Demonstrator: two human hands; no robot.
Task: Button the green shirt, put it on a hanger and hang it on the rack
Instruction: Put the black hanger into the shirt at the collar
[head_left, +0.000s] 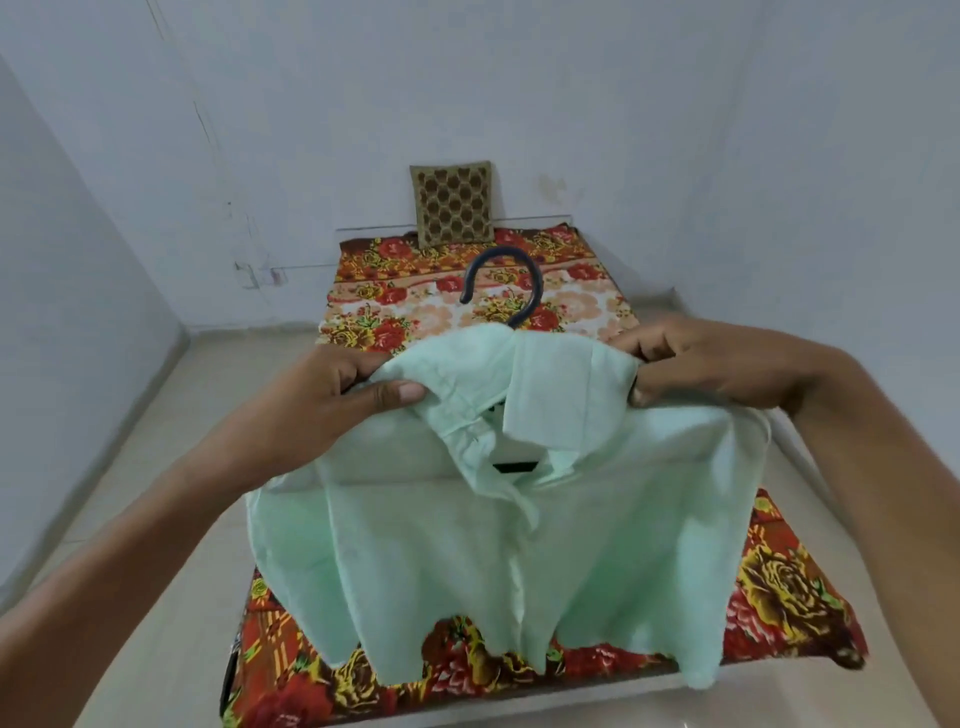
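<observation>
The pale green shirt (498, 561) hangs in front of me above the bed, its hem draping down over the floral sheet. A dark hanger sits inside it; only its hook (506, 283) shows, rising above the collar. My left hand (332, 395) pinches the shirt's left shoulder. My right hand (696, 369) grips the right shoulder by the collar. The collar (556, 384) is folded over, with a dark label below it. I cannot tell whether the buttons are fastened. No rack is in view.
A bed with a red and orange floral sheet (800, 587) runs away from me to the far wall. A brown patterned cushion (452, 205) leans upright against that wall. Pale tiled floor (156, 467) lies on both sides of the bed.
</observation>
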